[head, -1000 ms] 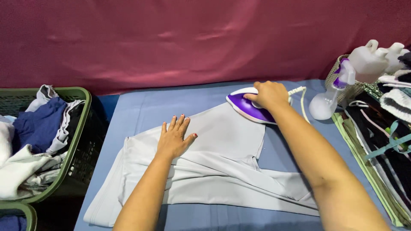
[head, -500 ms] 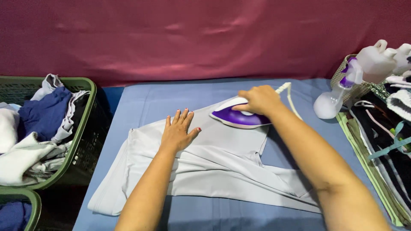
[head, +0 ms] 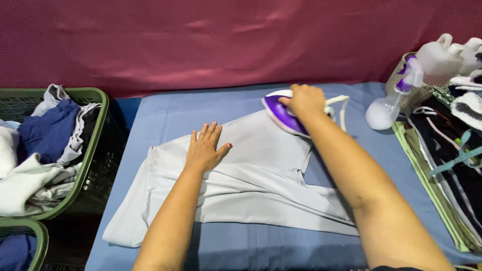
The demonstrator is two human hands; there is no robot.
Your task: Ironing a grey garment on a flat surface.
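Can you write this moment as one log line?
left hand: flat on grey garment | right hand: grip on purple iron | surface: blue board

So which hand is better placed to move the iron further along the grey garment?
The right hand: it already grips the purple iron on the grey garment. The left hand lies flat, pressing the cloth.

A dark red cloth backdrop (head: pixel 211 40) hangs in soft folds across the whole far side, evenly lit. In front of it stands a table (head: pixel 181 113) covered in blue fabric. A green plastic laundry basket (head: pixel 95 145) sits at its left edge, a woven basket (head: pixel 401 80) at the right.
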